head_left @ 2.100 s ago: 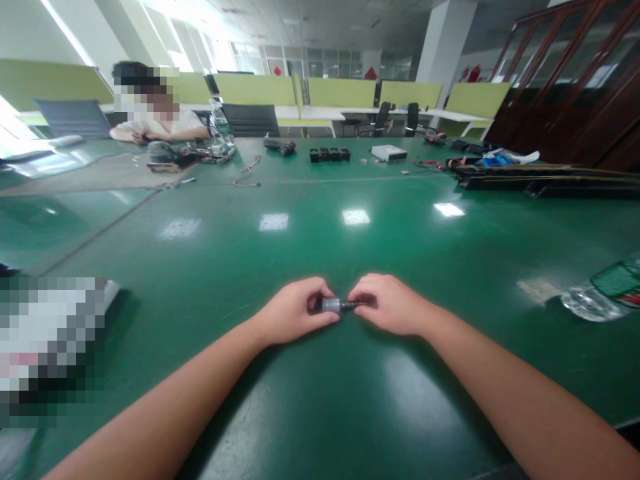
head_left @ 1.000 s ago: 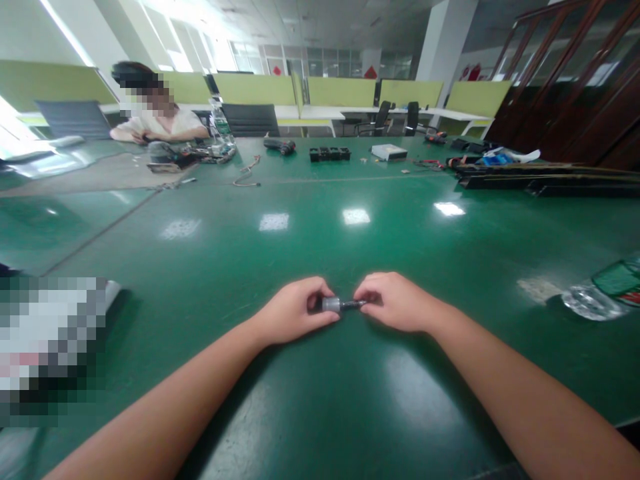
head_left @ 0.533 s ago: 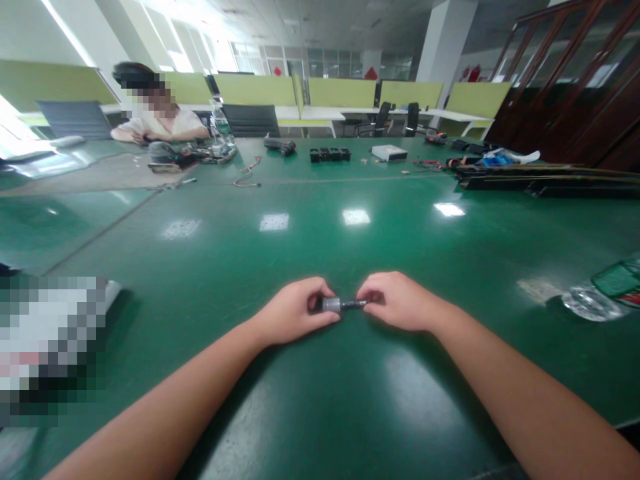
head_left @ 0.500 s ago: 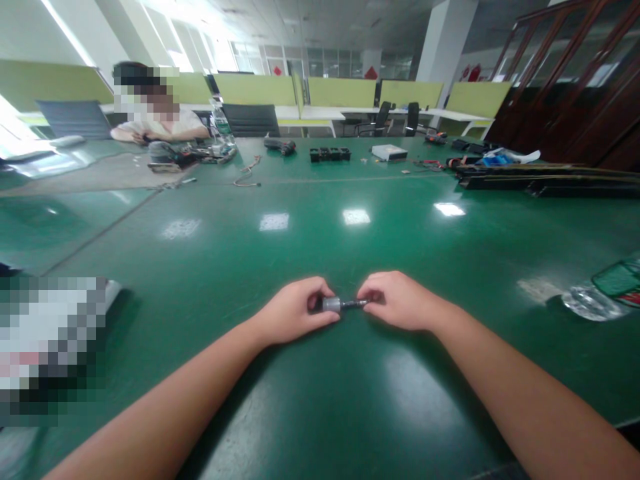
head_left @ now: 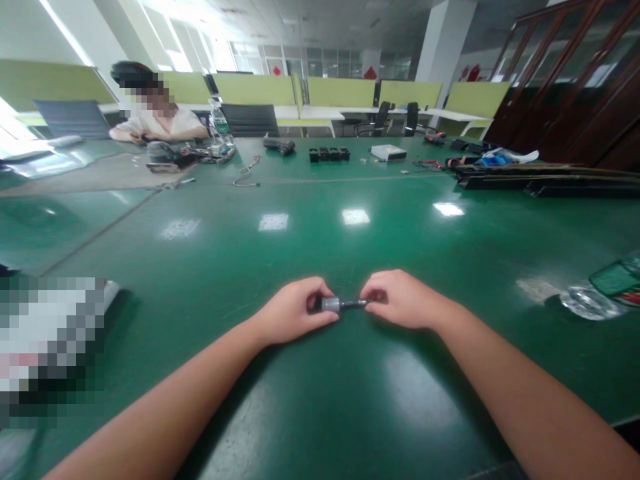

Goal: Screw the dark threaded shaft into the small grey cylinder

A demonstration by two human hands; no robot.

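Note:
A small grey cylinder (head_left: 331,305) with a thin dark shaft (head_left: 353,304) lies level just above or on the green tabletop (head_left: 320,253). My left hand (head_left: 295,310) grips the cylinder between thumb and fingers. At the other end, my right hand (head_left: 400,300) pinches the tip of the shaft. Between the two hands the middle of the shaft shows. The cylinder's left end is partly hidden in my left hand.
A clear bottle (head_left: 595,300) lies at the right edge, and a blurred box (head_left: 50,333) is at the left. Farther back are a black holder (head_left: 329,155), a white box (head_left: 389,153), dark bars (head_left: 550,180) and a seated person (head_left: 160,123).
My right hand has shifted very slightly at the shaft's tip. My left hand and the cylinder have hardly moved.

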